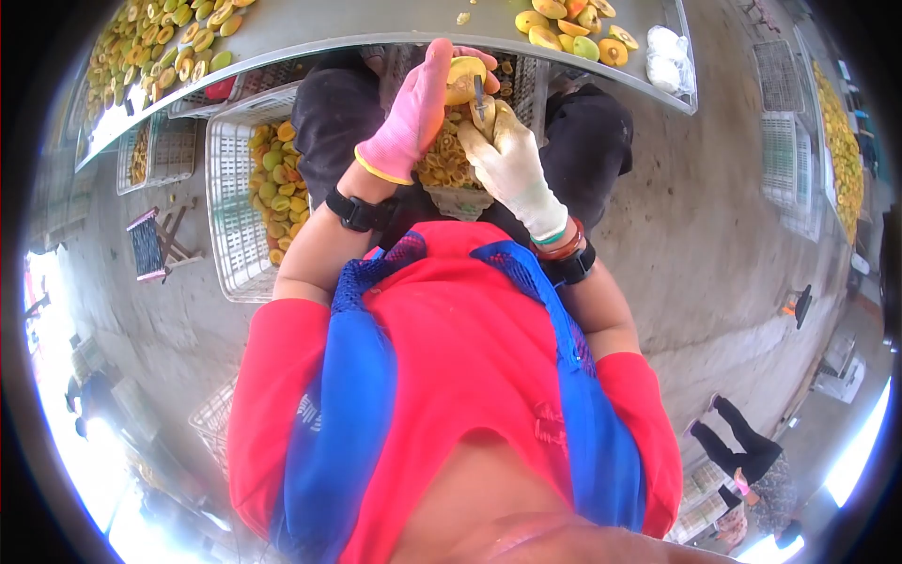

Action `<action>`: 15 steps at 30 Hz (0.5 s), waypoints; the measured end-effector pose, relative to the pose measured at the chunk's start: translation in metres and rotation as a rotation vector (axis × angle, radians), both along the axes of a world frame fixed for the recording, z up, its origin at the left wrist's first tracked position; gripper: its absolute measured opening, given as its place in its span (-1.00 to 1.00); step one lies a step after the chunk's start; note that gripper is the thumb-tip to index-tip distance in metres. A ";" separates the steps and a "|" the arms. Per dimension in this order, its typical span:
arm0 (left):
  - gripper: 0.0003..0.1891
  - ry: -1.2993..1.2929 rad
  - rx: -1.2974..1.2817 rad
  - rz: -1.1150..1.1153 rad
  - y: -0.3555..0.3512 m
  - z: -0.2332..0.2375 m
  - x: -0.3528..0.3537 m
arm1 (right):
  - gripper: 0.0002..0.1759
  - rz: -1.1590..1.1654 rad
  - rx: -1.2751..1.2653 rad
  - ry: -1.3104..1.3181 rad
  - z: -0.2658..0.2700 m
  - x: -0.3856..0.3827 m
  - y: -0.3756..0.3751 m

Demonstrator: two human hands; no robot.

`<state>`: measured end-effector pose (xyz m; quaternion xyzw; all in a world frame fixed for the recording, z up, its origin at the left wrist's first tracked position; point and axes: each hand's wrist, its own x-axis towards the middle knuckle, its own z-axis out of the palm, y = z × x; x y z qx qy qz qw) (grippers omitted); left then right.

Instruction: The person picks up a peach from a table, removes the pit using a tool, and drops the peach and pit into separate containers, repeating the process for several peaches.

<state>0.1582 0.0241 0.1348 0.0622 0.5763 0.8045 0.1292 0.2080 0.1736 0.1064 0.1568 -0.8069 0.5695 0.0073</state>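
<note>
My left hand (413, 117), in a pink glove with a yellow cuff, is closed around a yellow fruit half (462, 79). My right hand (515, 162), in a whitish glove, grips a small knife (479, 98) whose narrow dark blade lies against the fruit. Right-hand fingers also press near a second pale yellow piece at the blade's lower end. Below both hands, between the knees, a crate holds many cut fruit pieces (449, 169).
A metal table (376, 21) runs across the front, with fruit halves (573, 28) and a white plastic-wrapped bundle (665, 58) on it. At my left stands a white crate (228, 188) of fruit, with a folding stool (162, 246) beyond. Another person (752, 461) is behind, at lower right.
</note>
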 end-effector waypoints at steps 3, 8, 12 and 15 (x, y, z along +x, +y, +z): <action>-0.24 -0.042 0.058 0.111 0.017 0.004 0.012 | -0.81 -0.048 0.101 0.149 -0.005 0.002 0.001; -0.22 0.152 -0.019 0.197 0.030 -0.002 0.019 | -0.88 -0.092 -0.155 -0.082 0.010 0.011 -0.002; -0.21 0.128 0.059 0.155 0.029 -0.001 0.021 | -0.92 0.098 -0.565 -0.632 0.032 0.016 0.006; -0.08 0.126 -0.002 0.085 0.024 -0.002 0.019 | -0.93 0.243 -0.656 -0.850 0.047 0.018 0.018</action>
